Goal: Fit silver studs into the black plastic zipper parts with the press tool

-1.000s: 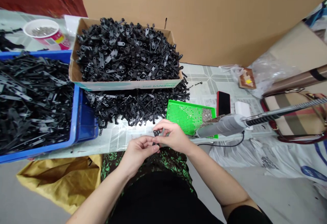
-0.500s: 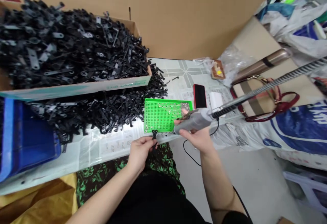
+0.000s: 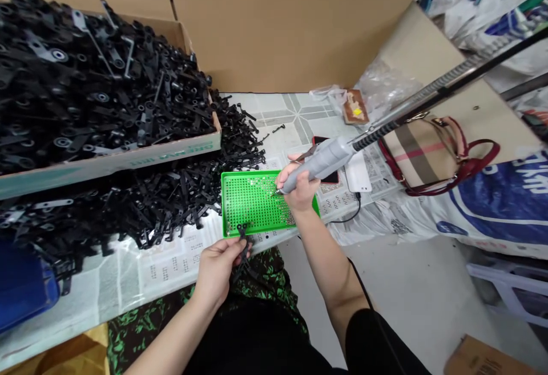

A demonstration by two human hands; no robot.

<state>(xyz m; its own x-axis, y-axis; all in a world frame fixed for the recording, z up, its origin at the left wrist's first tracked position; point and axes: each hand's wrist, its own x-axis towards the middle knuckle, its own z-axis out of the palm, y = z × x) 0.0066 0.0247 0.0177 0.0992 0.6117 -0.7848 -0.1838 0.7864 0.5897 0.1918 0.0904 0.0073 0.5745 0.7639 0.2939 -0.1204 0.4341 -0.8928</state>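
A small black part (image 3: 242,237) was pinched in the left hand (image 3: 217,266) while a grey driver (image 3: 319,161), gripped by the right hand (image 3: 299,186), was tipped onto the green tray (image 3: 248,204), seemingly for a screw.

Two hands (image 3: 218,263), one green tray (image 3: 250,206), one grey driver (image 3: 319,161), one cardboard box (image 3: 111,161).

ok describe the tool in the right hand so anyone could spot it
Start at the green perforated tray on the table's front edge. The right hand holds a grey pen-shaped driver tip-down over it. Unlike the black parts around, it trails a long ribbed cable up to the right.
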